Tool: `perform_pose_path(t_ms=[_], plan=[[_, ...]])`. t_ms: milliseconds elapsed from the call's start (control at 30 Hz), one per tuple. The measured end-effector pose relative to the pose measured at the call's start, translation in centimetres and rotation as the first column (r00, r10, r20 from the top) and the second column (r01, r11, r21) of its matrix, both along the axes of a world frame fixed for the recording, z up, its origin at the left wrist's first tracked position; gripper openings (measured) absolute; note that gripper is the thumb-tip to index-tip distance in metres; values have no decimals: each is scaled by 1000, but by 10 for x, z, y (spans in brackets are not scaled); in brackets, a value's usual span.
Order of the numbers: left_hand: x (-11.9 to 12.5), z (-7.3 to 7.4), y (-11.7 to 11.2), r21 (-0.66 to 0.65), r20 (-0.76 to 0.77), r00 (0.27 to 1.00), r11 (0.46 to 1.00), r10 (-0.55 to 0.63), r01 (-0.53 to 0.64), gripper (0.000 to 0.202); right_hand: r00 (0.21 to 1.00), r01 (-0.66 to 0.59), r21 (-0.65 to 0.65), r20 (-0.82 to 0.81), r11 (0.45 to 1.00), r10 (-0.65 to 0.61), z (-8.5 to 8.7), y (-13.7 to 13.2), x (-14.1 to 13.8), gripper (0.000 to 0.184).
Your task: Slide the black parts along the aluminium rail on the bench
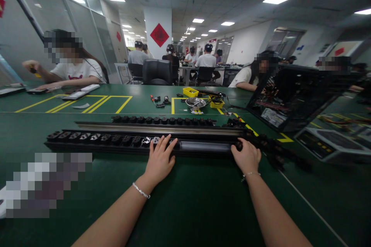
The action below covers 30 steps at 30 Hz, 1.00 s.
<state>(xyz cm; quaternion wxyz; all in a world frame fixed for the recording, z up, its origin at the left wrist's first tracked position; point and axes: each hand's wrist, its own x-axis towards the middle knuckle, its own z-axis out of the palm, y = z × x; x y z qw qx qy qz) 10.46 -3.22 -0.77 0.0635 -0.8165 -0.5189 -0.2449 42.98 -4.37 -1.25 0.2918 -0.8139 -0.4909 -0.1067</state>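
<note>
A long black power strip housing lies across the green table in front of me. Round black sockets fill its left part, and its right part is a bare channel. My left hand rests on the strip where the sockets end, fingers stretched out and apart. At the right end of the channel my right hand is closed on a small dark piece that looks like a black socket; the fingers partly hide it. Behind lie a second housing with an inner metallic face and a row of black sockets.
More black sockets trail off to the right, blurred. Beyond them are a grey device and an open black computer case. A metal bowl and yellow trays stand behind the strips. Co-workers sit across the table.
</note>
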Motion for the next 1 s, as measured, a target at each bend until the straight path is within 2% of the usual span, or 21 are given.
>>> perform_pose_path(t_ms=[533, 833, 1000], plan=[[1, 0, -1, -27, 22, 1000, 1000, 4, -3, 60, 997, 73, -35, -28, 997, -74, 0, 3, 6, 50], [2, 2, -1, -28, 34, 999, 1000, 7, -6, 62, 995, 80, 6, -52, 997, -80, 4, 2, 3, 48], [2, 1, -2, -25, 26, 999, 999, 24, -23, 62, 991, 121, -28, -58, 992, -123, 4, 3, 8, 50]])
